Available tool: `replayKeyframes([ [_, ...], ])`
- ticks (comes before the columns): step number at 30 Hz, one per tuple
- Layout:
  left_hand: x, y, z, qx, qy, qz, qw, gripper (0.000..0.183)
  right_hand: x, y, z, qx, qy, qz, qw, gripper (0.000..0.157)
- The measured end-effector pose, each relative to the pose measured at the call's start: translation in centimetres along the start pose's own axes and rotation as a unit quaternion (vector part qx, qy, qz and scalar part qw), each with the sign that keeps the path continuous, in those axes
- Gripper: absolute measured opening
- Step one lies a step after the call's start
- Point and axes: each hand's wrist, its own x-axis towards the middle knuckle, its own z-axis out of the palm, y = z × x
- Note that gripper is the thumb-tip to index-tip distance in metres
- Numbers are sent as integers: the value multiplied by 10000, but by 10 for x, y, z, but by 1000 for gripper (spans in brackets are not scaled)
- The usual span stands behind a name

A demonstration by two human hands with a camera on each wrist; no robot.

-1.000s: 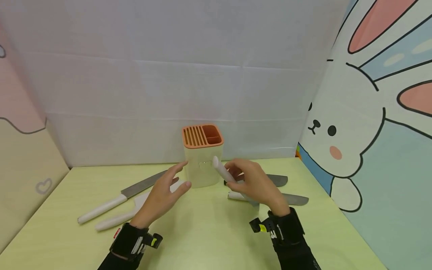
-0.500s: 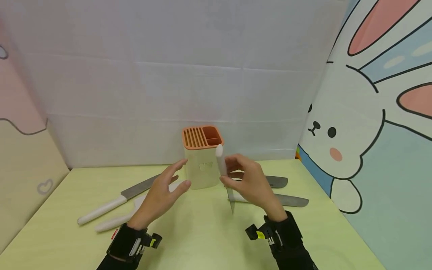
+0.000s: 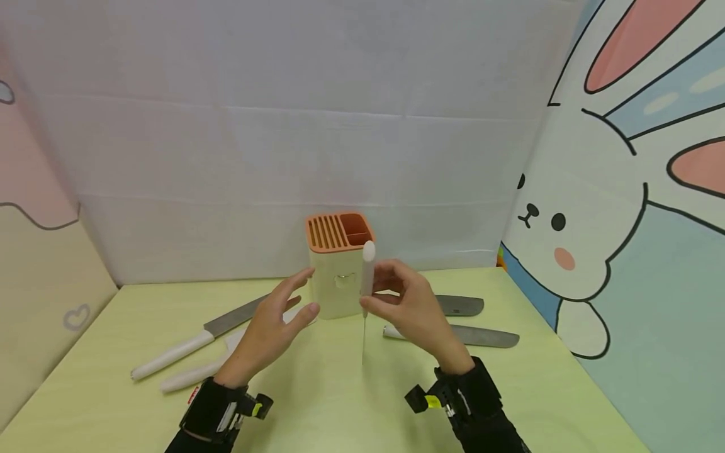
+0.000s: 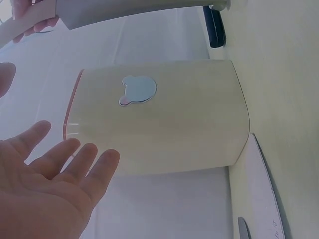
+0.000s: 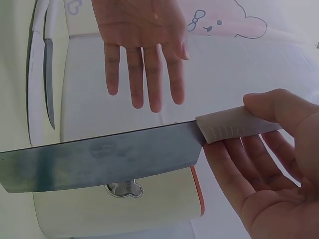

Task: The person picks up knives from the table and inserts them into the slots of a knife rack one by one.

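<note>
Right hand: the right hand (image 3: 404,308), just right of the frame's centre, is clamped on the white handle of a broad-bladed knife (image 3: 368,270), fingers and thumb pinching it.
Held knife: handle up and blade down in the head view, nearly edge-on there (the right wrist view shows the blade's broad face); it stands before the right part of the holder.
Left hand: the left hand (image 3: 267,336), left of centre, has its thumb and fingers apart, palm towards the holder; whether a fingertip touches it, I cannot tell.
Knife holder: the cream knife holder (image 3: 328,299) stands upright in the middle of the frame, with an orange slotted top (image 3: 341,249) and a shiny badge (image 4: 139,89) on its front.
Knives at left: a grey-bladed knife (image 3: 206,333) and, just below it, a white-bladed knife (image 3: 231,341), partly behind the left hand.
Knives at right: an upper knife (image 3: 461,306) and a lower knife (image 3: 488,336) lie beyond the right hand.
Surroundings: pale green table (image 3: 317,409); rabbit picture (image 3: 583,251) at the right.
</note>
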Motion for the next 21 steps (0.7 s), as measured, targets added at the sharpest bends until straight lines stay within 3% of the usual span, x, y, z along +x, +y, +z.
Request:
replayKeyframes([
  [16,-1,0,3,32,6,-21,10000,58,0,0,11,241,-191,196,9993,39],
  [21,-1,3,4,-246,37,-56,9997,56,0,1,13,292,-190,241,9991,39],
])
